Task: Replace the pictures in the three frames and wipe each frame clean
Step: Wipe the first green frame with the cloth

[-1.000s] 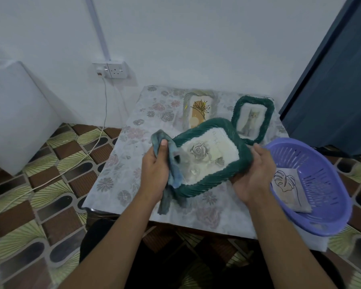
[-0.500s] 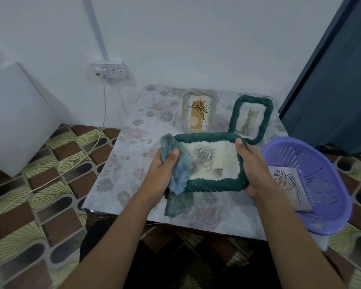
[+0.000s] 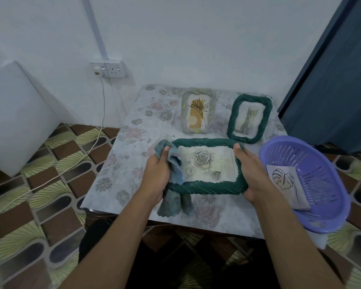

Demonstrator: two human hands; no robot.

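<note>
Since a second ago, the large frame (image 3: 206, 165) has been levelled from its tilt and is now held landscape and nearly square to the view, above the near middle of the table (image 3: 121, 163). It is gripped at both short ends: the left hand (image 3: 156, 176) is closed on its 9 o'clock end with a blue-grey cloth (image 3: 174, 174) pressed between thumb and weave, the cloth's tail hanging below the frame; the right hand (image 3: 252, 174) is clamped on the 3 o'clock end, thumb laid over the top corner, fingers wrapped underneath. A rose picture (image 3: 206, 163) is seen inside the green woven border. At 12 o'clock from it, a pale frame (image 3: 197, 111) with a line-drawn flower is stood up near the wall, and at 1 o'clock a small green frame (image 3: 249, 118) with a cat picture is stood just beside it. At 3 o'clock, a purple basket (image 3: 321, 159) is set at the table's edge, with a leaf print (image 3: 286, 184) lying inside it. Whether the large frame touches the table cannot be told.
</note>
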